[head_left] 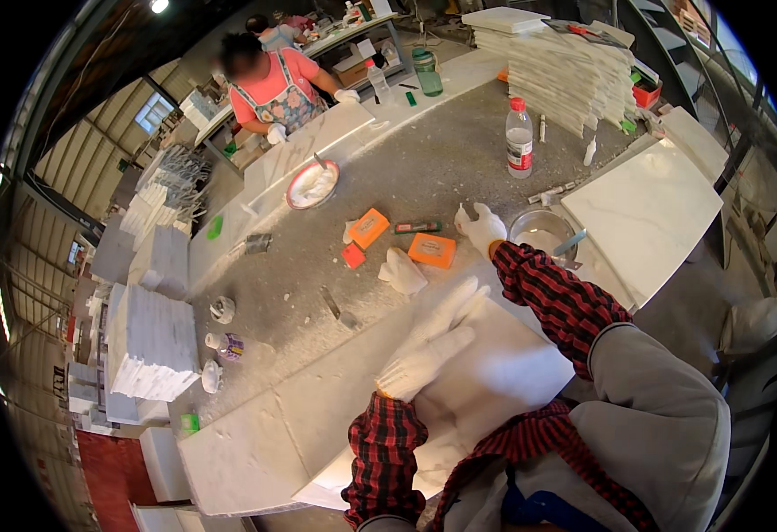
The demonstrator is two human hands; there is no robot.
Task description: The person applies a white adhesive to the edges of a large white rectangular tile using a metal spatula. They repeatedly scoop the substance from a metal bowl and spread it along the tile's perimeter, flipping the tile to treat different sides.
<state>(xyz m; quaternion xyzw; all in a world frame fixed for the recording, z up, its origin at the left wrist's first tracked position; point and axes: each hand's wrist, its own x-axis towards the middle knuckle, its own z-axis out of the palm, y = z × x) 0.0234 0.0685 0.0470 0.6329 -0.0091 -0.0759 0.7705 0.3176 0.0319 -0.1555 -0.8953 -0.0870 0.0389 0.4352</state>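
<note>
"slab (517,355) of white, glossy material: where does it lie, and how do the hands stand to it?"

"it lies just before the torso, at the near side of the grey surface (317,257). left hand (428,346), gloved, extends over its left part; the grip is flat, fingers long and nearly together, pinching nothing visible. right hand (480,227), gloved, is beyond the slab and beside the metal bowl (523,227); its grip is parted, with nothing visible between thumb and fingers."

"what could go wrong, and from what cause?"

"the slab might slide or chip at an edge under uneven pressure from the left hand, since no clamp is seen on it. the bowl might tip if the right sleeve (548,285) catches its rim or the blue-handled tool (570,243) leaning there. a sweep of the right wrist might also nudge the orange box (432,250) near it."

"which parts are hard to make out?"

"contact beneath the left palm is hidden, so touching or hovering cannot be told. the slab's underside and supports are out of sight; clothing (534,430) covers part of its near edge, and glare washes out its face. the bowl's contents are indistinct. the co-worker (286,97) across the surface is small, and the dark fisheye border cuts off the outermost scene."
</note>
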